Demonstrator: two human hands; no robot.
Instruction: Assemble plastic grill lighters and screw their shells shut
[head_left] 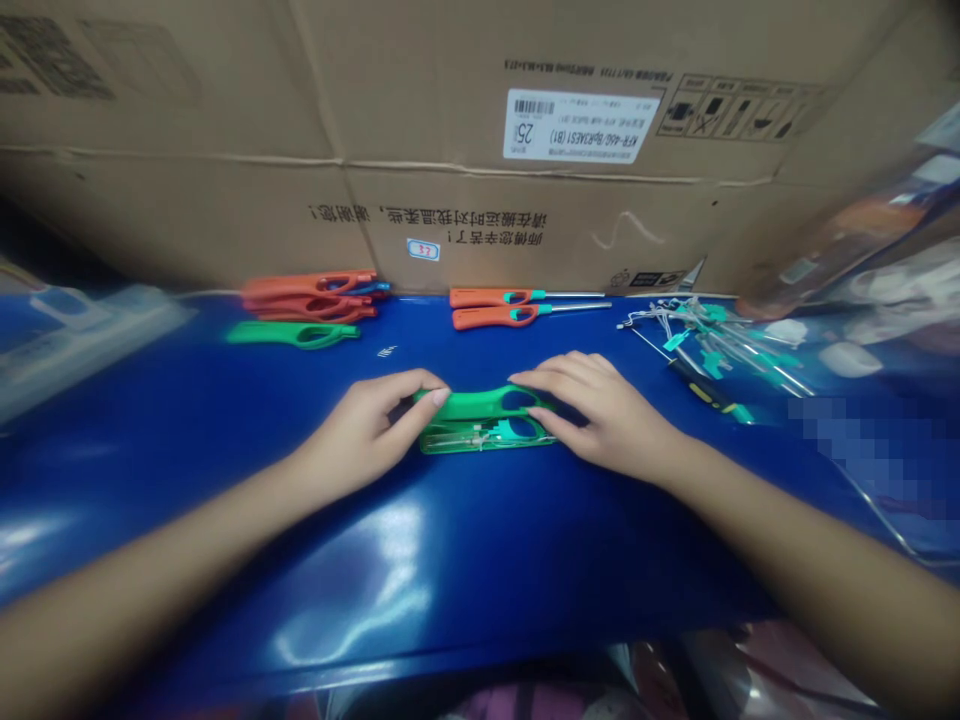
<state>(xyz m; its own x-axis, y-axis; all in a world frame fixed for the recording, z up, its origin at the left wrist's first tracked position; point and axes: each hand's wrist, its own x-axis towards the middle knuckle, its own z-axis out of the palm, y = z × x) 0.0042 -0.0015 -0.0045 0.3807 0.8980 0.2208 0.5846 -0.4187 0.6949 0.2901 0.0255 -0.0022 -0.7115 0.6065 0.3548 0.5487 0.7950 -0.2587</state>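
Two green lighter shells (484, 420) lie side by side at the middle of the blue table (420, 560). My left hand (367, 435) pinches the left end of the upper shell between thumb and forefinger. My right hand (592, 405) presses on their right end, fingers curled over the trigger opening. The nearer shell looks see-through, with small parts inside.
At the back stand big cardboard boxes (480, 140). Before them lie a stack of orange lighter shells (315, 296), one green shell (296, 333), two finished orange lighters (517, 306), a pile of metal tubes with teal tips (712, 335) and a black-yellow screwdriver (701, 390). Plastic bags (855, 260) lie right.
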